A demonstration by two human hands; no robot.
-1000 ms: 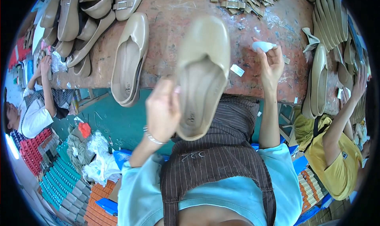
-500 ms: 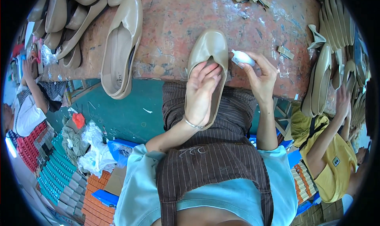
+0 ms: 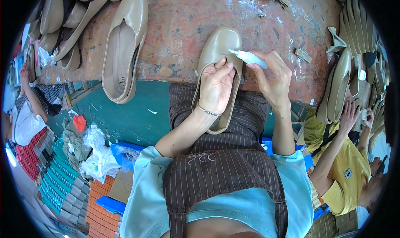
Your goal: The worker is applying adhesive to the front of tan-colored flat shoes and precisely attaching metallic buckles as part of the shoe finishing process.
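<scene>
Work in hand, as I judge it: partway. Done: a beige shoe (image 3: 223,40) is in position, and a small white squeeze bottle (image 3: 255,59) has its thin nozzle at the vamp, near the throat. From my end I can't tell whether the tip touches or just hovers, nor whether anything has come out. Vamp carries no strap; a buckled strap piece (image 3: 303,55) lies loose on the worktable (image 3: 175,21), just right of the right hand (image 3: 275,75). What is left, I can't settle beyond that.

Shoe's place: it crosses the worktable's near edge, toe over the top and pointing to the far edge, heel back above the lap. Whether the sole rests on that edge, I can't make out.

Left hand (image 3: 214,86): in the shoe's opening, grasping it by the throat. Right hand: bottle pinched between thumb and fingers, nozzle aimed left.

Shoe's look: glossy upper, rounded toe with a pale highlight, low-cut sides; hand and wrist hide most of the insole from me. Farther left, a similar shoe (image 3: 135,15) lies with its heel past the near edge.
</scene>
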